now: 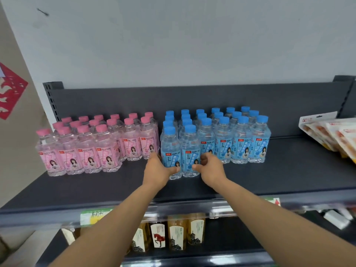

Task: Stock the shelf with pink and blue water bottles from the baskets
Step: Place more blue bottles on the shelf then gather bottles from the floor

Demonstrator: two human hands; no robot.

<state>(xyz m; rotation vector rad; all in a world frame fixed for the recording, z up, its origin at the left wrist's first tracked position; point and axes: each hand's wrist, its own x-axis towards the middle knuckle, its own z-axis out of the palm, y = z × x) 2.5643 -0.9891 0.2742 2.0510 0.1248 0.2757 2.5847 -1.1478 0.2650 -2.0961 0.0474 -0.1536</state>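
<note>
A dark grey shelf point(289, 176) runs across the view, backed by a dark panel below a pale wall point(173, 39). It carries two blocks of upright bottles standing in rows from back to front. The pink bottles point(90, 143) fill the left part, with four of them forming the row nearest the front edge. The blue bottles point(231, 137) stand just to their right, and the two blocks nearly touch where they meet. At the far right of the shelf lies a leaning stack of white and orange snack packets point(331, 133). On the lower shelf point(231, 237), amber drink bottles point(175, 234) with white labels stand behind a price strip.

Two blue bottles sit forward of the rest of their block, side by side and touching. The left hand point(157, 170) is wrapped around the left front bottle point(170, 151), thumb laid across the lower label and fingers hidden behind the bottle's left side. The right hand point(211, 168) grips the right front bottle point(189, 153) from its right side, thumb pressed on the lower label and fingers curled round the edge. Both bottles stand on the shelf.

Each bottle is clear, ribbed plastic with a coloured screw cap and a matching label printed with a small portrait; the pink labels read "PEACH SODA", the blue "ORIGINAL SODA".
</note>
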